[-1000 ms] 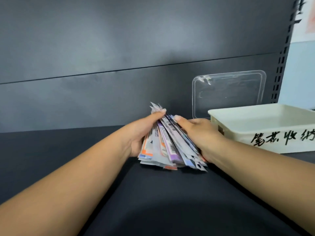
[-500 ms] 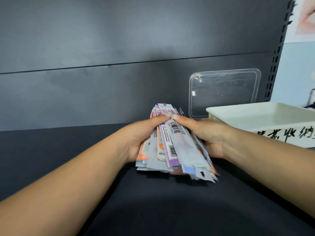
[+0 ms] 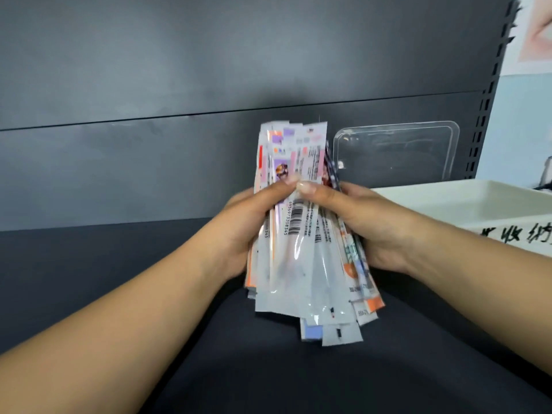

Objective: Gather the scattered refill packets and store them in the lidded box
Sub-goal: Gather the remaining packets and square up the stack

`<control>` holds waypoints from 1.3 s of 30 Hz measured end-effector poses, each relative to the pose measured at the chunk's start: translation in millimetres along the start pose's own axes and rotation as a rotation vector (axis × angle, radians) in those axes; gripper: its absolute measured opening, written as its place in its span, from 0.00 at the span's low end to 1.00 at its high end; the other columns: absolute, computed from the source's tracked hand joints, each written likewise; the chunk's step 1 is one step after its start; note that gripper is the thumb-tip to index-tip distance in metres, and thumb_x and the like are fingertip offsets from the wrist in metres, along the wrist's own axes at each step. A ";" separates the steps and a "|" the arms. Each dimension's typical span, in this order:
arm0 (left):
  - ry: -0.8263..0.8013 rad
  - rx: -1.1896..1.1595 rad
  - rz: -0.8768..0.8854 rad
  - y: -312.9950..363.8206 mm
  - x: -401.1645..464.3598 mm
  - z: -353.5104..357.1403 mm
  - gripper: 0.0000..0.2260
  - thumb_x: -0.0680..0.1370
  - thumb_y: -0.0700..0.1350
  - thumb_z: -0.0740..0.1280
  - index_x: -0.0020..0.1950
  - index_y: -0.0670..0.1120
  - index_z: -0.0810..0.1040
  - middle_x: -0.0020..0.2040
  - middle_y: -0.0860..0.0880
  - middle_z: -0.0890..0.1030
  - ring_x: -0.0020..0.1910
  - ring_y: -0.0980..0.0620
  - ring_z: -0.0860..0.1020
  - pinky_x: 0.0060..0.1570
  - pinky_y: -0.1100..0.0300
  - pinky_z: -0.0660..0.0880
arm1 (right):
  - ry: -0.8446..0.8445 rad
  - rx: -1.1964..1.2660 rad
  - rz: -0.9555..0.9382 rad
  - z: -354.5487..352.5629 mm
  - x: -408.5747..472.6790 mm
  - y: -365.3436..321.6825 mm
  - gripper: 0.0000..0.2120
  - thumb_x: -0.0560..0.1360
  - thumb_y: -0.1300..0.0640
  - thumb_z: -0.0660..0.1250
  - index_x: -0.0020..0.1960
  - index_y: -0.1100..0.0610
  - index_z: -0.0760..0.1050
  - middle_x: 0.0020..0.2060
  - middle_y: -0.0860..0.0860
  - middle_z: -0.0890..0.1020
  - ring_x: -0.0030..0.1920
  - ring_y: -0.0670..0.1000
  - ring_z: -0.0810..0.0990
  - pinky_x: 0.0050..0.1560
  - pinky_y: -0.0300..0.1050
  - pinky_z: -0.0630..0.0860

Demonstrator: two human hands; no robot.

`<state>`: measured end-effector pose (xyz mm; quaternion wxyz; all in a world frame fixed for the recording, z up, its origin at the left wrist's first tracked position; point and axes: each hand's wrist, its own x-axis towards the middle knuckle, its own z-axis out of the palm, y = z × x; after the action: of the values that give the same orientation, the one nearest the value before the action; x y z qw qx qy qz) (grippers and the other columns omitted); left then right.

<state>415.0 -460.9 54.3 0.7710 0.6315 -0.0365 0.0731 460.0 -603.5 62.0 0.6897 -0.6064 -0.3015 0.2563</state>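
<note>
Surface (image 3: 89,294): dark and matte, running back to a dark panel wall; it carries the box on the right.
Box (image 3: 448,201): cream, open-topped, black handwriting on its front wall; it sits to the right of both hands and slightly beyond them, near but apart from the bundle.
Lid (image 3: 397,150): clear plastic, off the box, leaning upright against the back wall behind it.
Packets (image 3: 298,249): one gathered bundle held above the surface, long axis roughly upright, top tipped away from the person, lower ends fanned and uneven.
Left hand (image 3: 239,234): grips the bundle's left edge, fingers curled behind it, thumb pressed across the front.
Right hand (image 3: 373,228): grips the right edge the same way; thumb tips almost meet at mid-bundle.
Key relation: the box opening lies to the right, on the right hand's side, so the bundle likely needs laying flat as it travels that way.
</note>
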 end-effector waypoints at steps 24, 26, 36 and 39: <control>-0.109 0.249 0.379 19.9 -23.8 7.2 0.18 0.63 0.42 0.73 0.51 0.49 0.78 0.45 0.51 0.85 0.46 0.51 0.83 0.42 0.60 0.79 | 0.010 -0.316 -0.341 14.9 -4.6 2.2 0.45 0.57 0.62 0.76 0.69 0.54 0.58 0.59 0.51 0.78 0.58 0.48 0.79 0.59 0.48 0.76; -0.141 0.268 0.277 10.8 -22.5 4.5 0.18 0.64 0.43 0.72 0.53 0.49 0.77 0.45 0.50 0.85 0.47 0.51 0.83 0.42 0.58 0.79 | -0.002 -0.284 -0.237 12.8 -4.7 12.1 0.48 0.58 0.63 0.77 0.71 0.53 0.55 0.61 0.51 0.76 0.60 0.49 0.77 0.61 0.50 0.74; -0.076 0.226 0.277 3.2 -23.4 17.2 0.32 0.61 0.53 0.72 0.64 0.46 0.71 0.56 0.45 0.81 0.53 0.47 0.81 0.50 0.53 0.79 | 0.026 -0.298 -0.295 14.0 -3.1 18.0 0.45 0.55 0.58 0.77 0.68 0.55 0.61 0.59 0.52 0.78 0.59 0.49 0.78 0.61 0.51 0.75; -0.095 0.221 0.184 -1.2 -21.7 15.3 0.32 0.63 0.55 0.70 0.66 0.48 0.70 0.58 0.45 0.80 0.55 0.47 0.80 0.53 0.51 0.77 | 0.028 -0.239 -0.267 17.2 -3.8 23.3 0.44 0.55 0.60 0.76 0.67 0.54 0.61 0.59 0.51 0.78 0.59 0.48 0.78 0.60 0.49 0.75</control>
<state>394.4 -477.6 53.0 0.6841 0.7094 -0.1224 0.1171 445.2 -591.5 39.9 0.6447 -0.6421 -0.3982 0.1163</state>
